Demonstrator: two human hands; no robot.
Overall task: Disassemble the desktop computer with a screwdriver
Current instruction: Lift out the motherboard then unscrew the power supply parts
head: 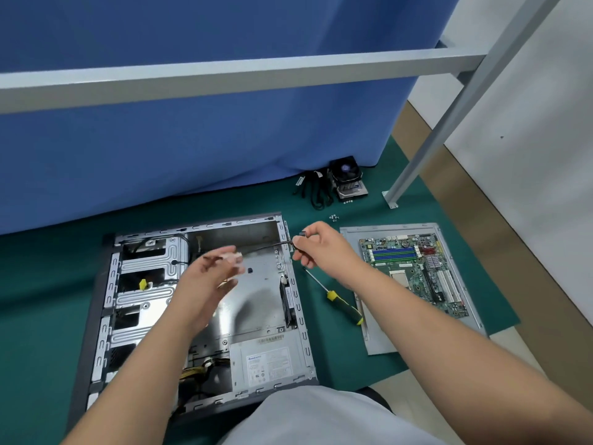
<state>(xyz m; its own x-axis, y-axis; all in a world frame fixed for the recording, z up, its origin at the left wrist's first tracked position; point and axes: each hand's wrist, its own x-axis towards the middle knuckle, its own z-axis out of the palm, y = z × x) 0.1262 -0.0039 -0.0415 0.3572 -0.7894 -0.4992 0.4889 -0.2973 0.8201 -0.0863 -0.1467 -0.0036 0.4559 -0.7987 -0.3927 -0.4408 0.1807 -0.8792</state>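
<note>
Cable stretched over the open case; right hand pinches its far-right end by the case's rim, left hand, blurred, holds a pale connector. Advice: pull by the connectors, never the wire; screwdriver lies idle right of the case, motherboard already out.

Perhaps a workshop: green mat, blue curtain.

Case left; screwdriver between; motherboard right, on panel.
</note>
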